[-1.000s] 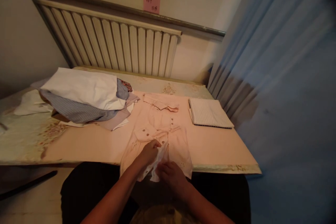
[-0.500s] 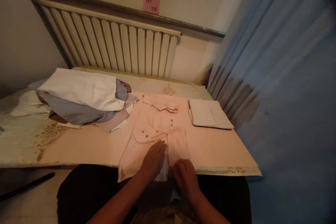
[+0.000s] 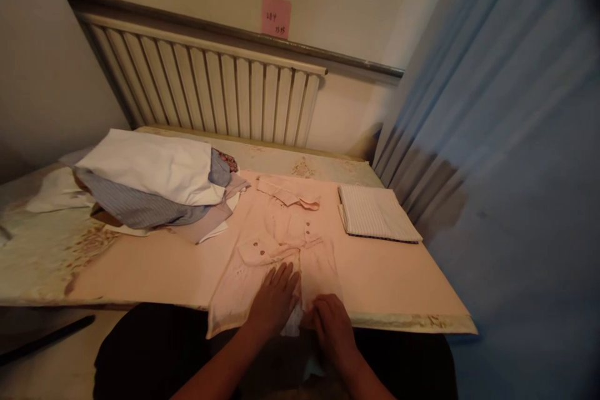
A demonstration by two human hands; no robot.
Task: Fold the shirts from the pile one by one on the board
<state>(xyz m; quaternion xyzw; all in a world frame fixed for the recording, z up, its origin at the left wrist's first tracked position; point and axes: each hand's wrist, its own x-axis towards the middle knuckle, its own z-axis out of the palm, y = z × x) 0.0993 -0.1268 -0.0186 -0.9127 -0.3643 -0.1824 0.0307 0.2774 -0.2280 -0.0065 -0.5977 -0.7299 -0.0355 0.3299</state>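
A pale pink shirt (image 3: 323,265) lies spread on the table, collar at the far end. Its two buttoned cuffs rest across the middle, and a whitish strip shows between the front panels near the table edge. My left hand (image 3: 274,297) lies flat on the left panel, fingers stretched out beside the front opening. With bent fingers, my right hand (image 3: 330,319) grips the right panel's edge close to the hem. The lower hem reaches over the table's front edge above my lap.
A heap of clothes (image 3: 154,169), white on top with grey-blue striped cloth beneath, sits at the left. Right of the shirt lies a folded striped cloth (image 3: 379,212). Behind the table (image 3: 398,281) stands a radiator (image 3: 210,87); a blue curtain (image 3: 492,169) hangs at the right.
The view has tilted up slightly, so everything sits lower. My left hand's fingers have spread flatter on the shirt. My right hand stays at the panel's edge.
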